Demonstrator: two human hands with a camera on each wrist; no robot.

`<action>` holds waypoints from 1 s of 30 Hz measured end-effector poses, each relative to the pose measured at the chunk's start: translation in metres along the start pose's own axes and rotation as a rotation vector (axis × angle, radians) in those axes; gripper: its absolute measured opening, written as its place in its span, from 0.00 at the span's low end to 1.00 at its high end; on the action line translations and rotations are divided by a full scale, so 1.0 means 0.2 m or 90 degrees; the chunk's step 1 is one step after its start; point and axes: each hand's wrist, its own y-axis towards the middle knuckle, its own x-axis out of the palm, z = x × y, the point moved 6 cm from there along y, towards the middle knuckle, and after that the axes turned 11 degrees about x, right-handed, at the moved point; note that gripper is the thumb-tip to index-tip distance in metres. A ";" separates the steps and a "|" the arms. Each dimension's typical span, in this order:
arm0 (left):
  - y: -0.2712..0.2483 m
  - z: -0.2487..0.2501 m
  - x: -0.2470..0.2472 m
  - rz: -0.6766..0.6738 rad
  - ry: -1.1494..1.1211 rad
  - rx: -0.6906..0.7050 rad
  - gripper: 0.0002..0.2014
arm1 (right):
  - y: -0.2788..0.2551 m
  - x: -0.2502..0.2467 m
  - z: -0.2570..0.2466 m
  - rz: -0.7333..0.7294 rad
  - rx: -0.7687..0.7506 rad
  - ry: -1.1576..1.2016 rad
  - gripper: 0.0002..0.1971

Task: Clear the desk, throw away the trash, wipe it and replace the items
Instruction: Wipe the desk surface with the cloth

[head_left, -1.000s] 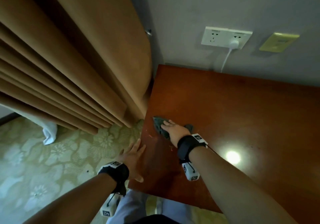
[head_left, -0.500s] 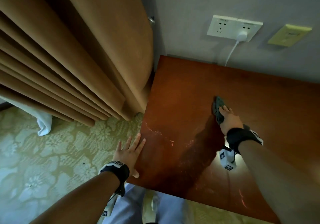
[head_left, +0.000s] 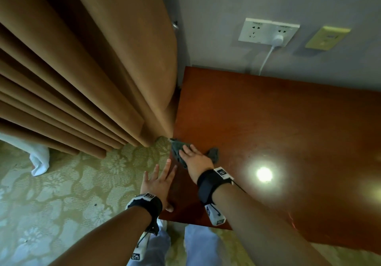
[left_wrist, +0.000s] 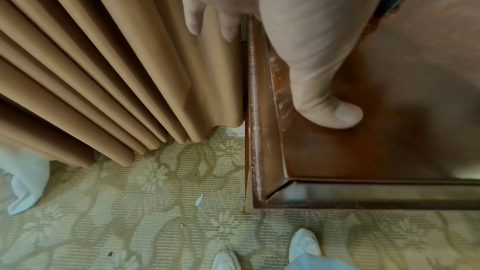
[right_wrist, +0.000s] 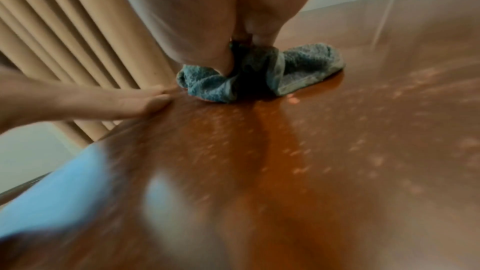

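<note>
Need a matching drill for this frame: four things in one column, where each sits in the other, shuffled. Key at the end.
1 cloth
2 left hand
3 white plug
4 white fabric

A in the wall socket
B on the carpet by the curtain
C under the right hand on the desk
D at the desk's left edge, fingers straight

Pairs: 1-C, 2-D, 3-A, 4-B

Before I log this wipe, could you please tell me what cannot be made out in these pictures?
Cloth middle: head, right wrist views, under the right hand.
Desk right end: head view, cut by the frame edge.
Cable lower end: head view, behind the desk.
Wall plate markings: head view, too small.
Near desk surface: right wrist view, blurred.
</note>
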 end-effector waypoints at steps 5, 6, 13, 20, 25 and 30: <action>0.01 -0.01 0.01 -0.002 0.003 0.008 0.71 | -0.01 0.02 0.06 -0.033 -0.009 -0.021 0.47; 0.00 -0.01 0.01 0.001 0.004 0.010 0.71 | -0.01 0.02 0.11 -0.035 -0.001 -0.025 0.48; 0.00 -0.01 0.01 0.019 -0.003 0.022 0.70 | -0.15 -0.13 0.75 0.037 0.268 0.061 0.45; 0.00 -0.01 0.01 0.020 -0.004 0.025 0.70 | -0.19 -0.15 0.92 0.078 0.398 0.086 0.40; 0.01 -0.01 0.02 0.011 -0.004 0.024 0.70 | -0.14 -0.01 0.57 0.027 0.267 0.075 0.45; 0.00 -0.01 0.01 0.005 -0.004 0.019 0.70 | -0.16 0.17 0.18 0.024 0.150 0.077 0.43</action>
